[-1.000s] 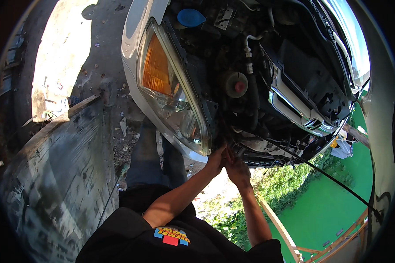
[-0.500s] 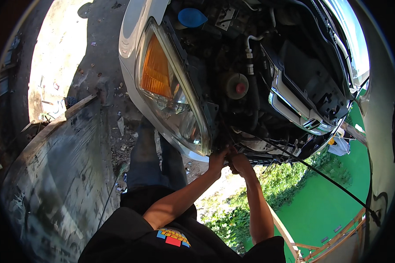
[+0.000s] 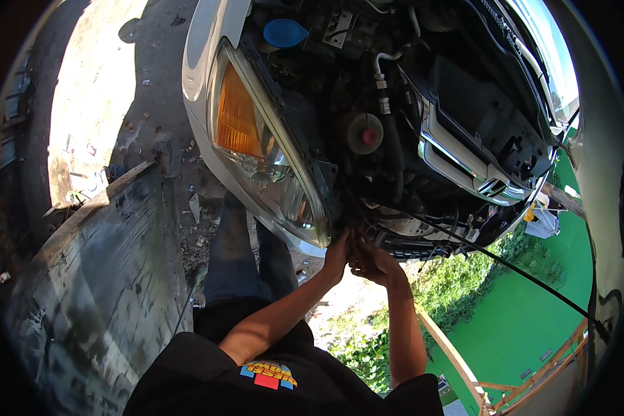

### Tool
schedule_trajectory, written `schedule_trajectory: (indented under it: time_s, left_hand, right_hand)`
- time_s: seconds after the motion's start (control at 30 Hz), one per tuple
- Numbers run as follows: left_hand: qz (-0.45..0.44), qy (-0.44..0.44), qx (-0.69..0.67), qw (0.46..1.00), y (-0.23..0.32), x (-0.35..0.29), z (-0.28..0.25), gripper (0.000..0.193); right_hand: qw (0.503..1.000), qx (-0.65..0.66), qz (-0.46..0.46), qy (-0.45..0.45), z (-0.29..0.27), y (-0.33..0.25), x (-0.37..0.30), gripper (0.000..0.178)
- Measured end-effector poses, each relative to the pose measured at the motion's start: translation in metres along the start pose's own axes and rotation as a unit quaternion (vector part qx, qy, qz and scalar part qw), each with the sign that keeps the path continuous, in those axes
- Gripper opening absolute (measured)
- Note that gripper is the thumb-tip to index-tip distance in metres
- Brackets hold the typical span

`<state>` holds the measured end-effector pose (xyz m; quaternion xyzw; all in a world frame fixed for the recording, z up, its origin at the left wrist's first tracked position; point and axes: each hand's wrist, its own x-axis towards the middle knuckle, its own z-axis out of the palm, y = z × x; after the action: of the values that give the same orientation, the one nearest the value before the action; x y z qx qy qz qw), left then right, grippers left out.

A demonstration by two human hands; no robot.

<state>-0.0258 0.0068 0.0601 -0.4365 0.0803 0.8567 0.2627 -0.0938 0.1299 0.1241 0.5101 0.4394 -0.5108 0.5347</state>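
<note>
My left hand (image 3: 336, 257) is at the lower inner corner of a car's headlight (image 3: 270, 166), its fingers closed and reaching into the dark gap beside the lamp. Close against it on the right is my right hand (image 3: 371, 262), fingers curled in and thumb side up. Whatever the fingertips hold is too dark and small to make out. Just above them a thin dark cable (image 3: 352, 201) runs down inside the front of the engine bay. Behind my hands lies the bumper's dark upper edge (image 3: 412, 249).
A long black prop rod (image 3: 506, 274) crosses to the raised hood (image 3: 610, 173) on the right. The engine bay holds a reservoir with a red cap (image 3: 369, 136), a blue funnel-like cap (image 3: 285, 32) and a loose grille (image 3: 464, 156). A stained board (image 3: 104, 256) leans at the left.
My right hand has opened its grip slightly and turned, showing more of its curled fingers. My left hand has shifted slightly. The view has moved a little, so the car sits further left.
</note>
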Motion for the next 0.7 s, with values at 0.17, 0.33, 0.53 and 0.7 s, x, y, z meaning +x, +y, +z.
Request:
schedule_trajectory:
  time_s: [0.17, 0.33, 0.53, 0.7]
  left_hand:
    - [0.022, 0.001, 0.033, 0.999, -0.013, 0.006, -0.015, 0.045]
    - [0.12, 0.045, 0.091, 0.988, -0.032, 0.02, -0.027, 0.042]
    - [0.16, 0.077, 0.13, 0.976, -0.04, 0.013, -0.011, 0.052]
    - [0.251, 0.096, 0.467, 0.843, -0.034, 0.017, -0.027, 0.068]
  right_hand:
    - [0.995, 0.014, -0.095, -0.016, 0.013, 0.029, -0.034, 0.037]
    - [0.989, -0.015, -0.149, 0.009, -0.006, 0.076, -0.065, 0.038]
    - [0.98, 0.048, -0.192, 0.032, -0.022, 0.142, -0.076, 0.041]
    - [0.964, 0.116, -0.239, 0.006, -0.029, 0.185, -0.058, 0.043]
